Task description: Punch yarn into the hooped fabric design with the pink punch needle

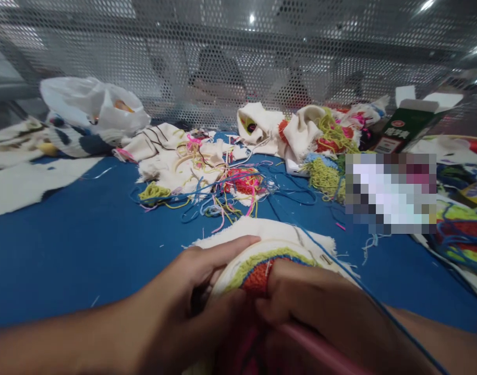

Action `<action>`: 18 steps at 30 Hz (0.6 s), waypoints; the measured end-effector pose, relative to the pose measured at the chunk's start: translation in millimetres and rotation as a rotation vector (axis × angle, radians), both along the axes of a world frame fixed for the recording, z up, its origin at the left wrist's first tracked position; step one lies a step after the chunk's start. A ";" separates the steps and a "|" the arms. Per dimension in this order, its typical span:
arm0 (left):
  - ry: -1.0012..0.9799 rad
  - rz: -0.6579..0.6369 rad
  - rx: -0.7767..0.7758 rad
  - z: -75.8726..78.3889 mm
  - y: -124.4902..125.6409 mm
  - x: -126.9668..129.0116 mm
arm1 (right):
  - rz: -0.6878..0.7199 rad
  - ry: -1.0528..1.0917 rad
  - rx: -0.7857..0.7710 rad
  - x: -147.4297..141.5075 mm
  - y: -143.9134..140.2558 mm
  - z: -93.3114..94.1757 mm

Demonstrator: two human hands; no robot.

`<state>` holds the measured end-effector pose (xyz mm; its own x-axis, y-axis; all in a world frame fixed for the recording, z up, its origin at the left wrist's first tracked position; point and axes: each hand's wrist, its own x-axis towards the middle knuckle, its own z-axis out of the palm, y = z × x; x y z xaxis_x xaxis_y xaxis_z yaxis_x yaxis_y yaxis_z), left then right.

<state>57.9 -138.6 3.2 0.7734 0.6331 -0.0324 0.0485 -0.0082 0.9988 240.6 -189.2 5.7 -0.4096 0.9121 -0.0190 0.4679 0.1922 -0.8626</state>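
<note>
White plastic bag (93, 107) far left, well clear of work. Left hand (195, 291) clamps embroidery hoop (261, 249) at left rim, thumb stretched along top edge, fingers curled under: likely bracing frame so cloth stays taut. Hoop sits at near edge of blue table (85, 245), tufted orange and green patch facing up. Right hand (320, 307) fisted around pink punch needle (320, 349), knuckles over patch; blue yarn (379, 304) trails off right. Thread tangle (226, 192) beyond. Green carton (406, 122) far right.
</note>
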 end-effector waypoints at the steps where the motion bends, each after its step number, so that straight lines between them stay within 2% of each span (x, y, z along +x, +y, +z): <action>1: 0.021 -0.029 0.019 -0.4 0.1 -0.5 | 0.023 -0.005 0.046 1.0 0.3 1.3; 3: 0.051 -0.073 0.049 -2.2 0.3 -2.4 | 0.054 -0.021 0.174 4.3 -0.6 3.0; 7: 0.083 -0.074 0.077 -7.3 -0.1 -6.7 | -0.068 -0.010 0.387 11.2 -3.6 4.8; 12: 0.071 -0.074 0.109 -4.7 -0.4 -4.5 | -0.017 0.072 0.380 14.2 -2.0 11.0; 14: 0.057 -0.077 0.102 -1.9 -0.9 -3.0 | -0.052 0.066 0.345 14.5 -2.0 11.7; 18: 0.072 -0.066 0.074 -0.6 -1.6 -2.9 | -0.003 0.047 0.251 13.4 -1.7 6.1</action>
<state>54.9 -140.1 2.6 0.8110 0.5833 -0.0443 0.1168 -0.0872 0.9893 254.1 -190.9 11.8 -0.4024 0.8868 0.2275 0.4288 0.4021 -0.8090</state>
